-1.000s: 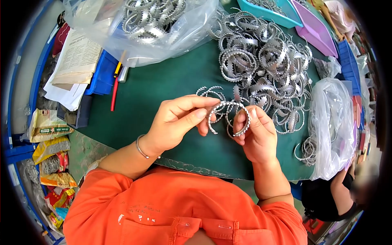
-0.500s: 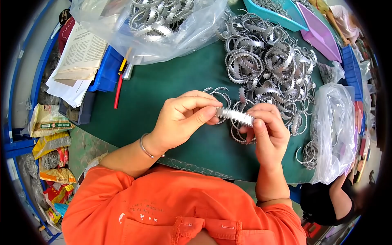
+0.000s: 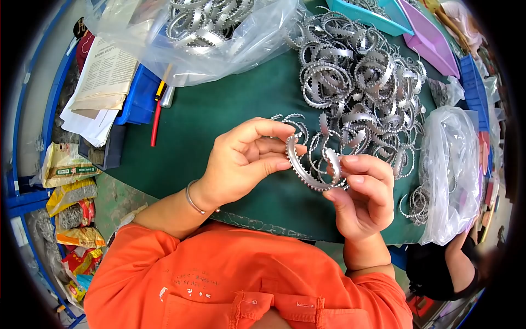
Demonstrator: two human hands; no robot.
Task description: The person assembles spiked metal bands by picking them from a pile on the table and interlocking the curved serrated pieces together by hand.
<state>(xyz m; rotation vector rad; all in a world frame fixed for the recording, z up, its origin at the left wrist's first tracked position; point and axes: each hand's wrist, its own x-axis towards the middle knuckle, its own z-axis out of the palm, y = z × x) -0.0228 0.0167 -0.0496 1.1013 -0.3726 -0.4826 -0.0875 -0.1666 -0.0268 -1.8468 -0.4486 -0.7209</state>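
Note:
A curved, silvery metal ring with toothed edges [image 3: 305,174] is held above the green tabletop, its open side facing up. My left hand [image 3: 244,159], with a bracelet on the wrist, has thumb and fingers closed at the ring's left end. My right hand [image 3: 364,194] grips the ring's right side between thumb and fingers. Just behind the ring lie a few loose toothed rings [image 3: 296,122]. Beyond my right hand spreads a large tangled pile of toothed rings [image 3: 378,82].
A clear plastic bag [image 3: 241,63] with more rings stands at the back. Teal [image 3: 378,19] and purple [image 3: 430,44] trays sit back right. Another plastic bag [image 3: 446,175] lies right. A red pen [image 3: 156,125], blue bin [image 3: 137,98] and papers [image 3: 104,77] are left.
The ring has been turned from edge-on so that its curved, open shape shows. My right hand has shifted slightly down and right, with its fingers regripped.

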